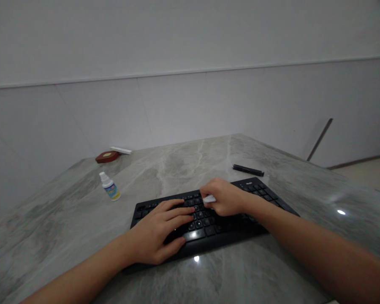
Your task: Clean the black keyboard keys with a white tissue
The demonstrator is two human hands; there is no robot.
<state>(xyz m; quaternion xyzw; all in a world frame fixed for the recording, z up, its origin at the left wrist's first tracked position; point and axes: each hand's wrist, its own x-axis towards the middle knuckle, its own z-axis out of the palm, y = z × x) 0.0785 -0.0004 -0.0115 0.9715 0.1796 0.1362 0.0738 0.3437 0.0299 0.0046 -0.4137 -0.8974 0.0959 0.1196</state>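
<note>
A black keyboard (196, 234) lies at a slant on the grey marbled table. Across its left part my left hand (160, 230) rests with the fingers spread over the keys, holding nothing. Closed over the upper middle keys, my right hand (223, 197) grips a small white piece (209, 199) that sticks out of the fist. The rest of the white piece is hidden in the fingers, so its kind cannot be made out. My right forearm covers part of the keyboard's right side.
Left of the keyboard stands a small spray bottle (110, 187) with a white cap and a blue and yellow label. A slim black bar (248, 170) lies behind the keyboard. At the back left are a reddish-brown box (107, 157) and a white strip (121, 150) near the wall.
</note>
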